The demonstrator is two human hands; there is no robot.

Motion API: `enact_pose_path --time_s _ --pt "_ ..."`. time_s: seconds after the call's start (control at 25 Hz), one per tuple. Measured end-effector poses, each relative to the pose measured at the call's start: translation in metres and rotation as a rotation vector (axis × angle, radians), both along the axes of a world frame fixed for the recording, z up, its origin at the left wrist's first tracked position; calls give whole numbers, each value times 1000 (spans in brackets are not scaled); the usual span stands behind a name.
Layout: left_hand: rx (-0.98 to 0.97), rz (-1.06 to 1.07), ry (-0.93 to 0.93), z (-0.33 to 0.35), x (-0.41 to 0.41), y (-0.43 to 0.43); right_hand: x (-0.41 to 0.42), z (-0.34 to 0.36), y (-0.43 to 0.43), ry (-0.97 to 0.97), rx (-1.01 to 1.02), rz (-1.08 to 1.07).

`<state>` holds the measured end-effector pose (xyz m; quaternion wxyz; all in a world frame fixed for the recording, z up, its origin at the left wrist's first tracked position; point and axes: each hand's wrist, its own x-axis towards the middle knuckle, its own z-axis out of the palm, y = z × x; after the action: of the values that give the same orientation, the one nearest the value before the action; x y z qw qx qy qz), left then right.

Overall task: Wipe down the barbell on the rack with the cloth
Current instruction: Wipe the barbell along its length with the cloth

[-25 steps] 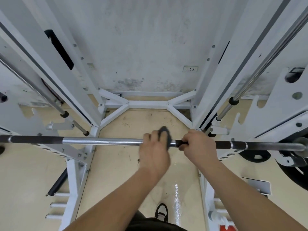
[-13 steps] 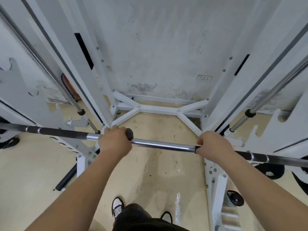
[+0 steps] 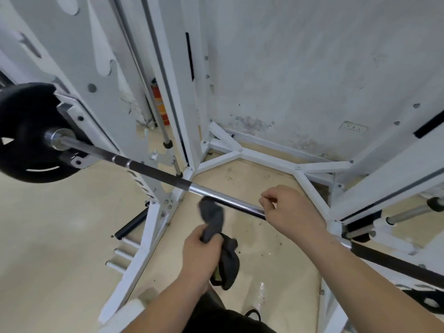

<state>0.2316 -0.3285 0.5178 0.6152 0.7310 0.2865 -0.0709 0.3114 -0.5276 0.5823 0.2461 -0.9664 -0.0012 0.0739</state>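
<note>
The barbell (image 3: 153, 173) runs from a black weight plate (image 3: 26, 133) at the left down to the lower right, resting in the white rack (image 3: 165, 97). My right hand (image 3: 292, 210) is wrapped around its chrome middle section. My left hand (image 3: 200, 248) is below the bar, off it, and grips a dark grey cloth (image 3: 212, 216). One end of the cloth sticks up close to the bar and the other hangs down under the hand.
White rack uprights stand left and right, with a white base frame (image 3: 264, 157) on the beige floor against the stained wall. A red fire extinguisher (image 3: 159, 104) stands behind the left upright. Storage pegs (image 3: 120, 253) jut out low on the left. My shoe shows at the bottom.
My left hand has come off the bar and dropped below it with the cloth now bunched in its grip. The view has swung left, bringing the weight plate into sight.
</note>
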Motion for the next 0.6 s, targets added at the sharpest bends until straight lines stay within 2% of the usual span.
enact_pose_path --time_s 0.08,0.16,0.32,0.52,0.6 --pt "-239 287 127 3 12 20 2 0 14 -24 29 19" --pt "-361 398 109 9 34 33 0 -2 17 -52 50 18" --pt "-440 293 68 21 69 4 -15 -4 -5 -50 45 -11" --pt "-533 36 152 38 21 -106 -46 -4 -53 -98 -32 -70" --pt "-542 60 101 36 15 -106 -62 -1 -84 -65 -72 -91"
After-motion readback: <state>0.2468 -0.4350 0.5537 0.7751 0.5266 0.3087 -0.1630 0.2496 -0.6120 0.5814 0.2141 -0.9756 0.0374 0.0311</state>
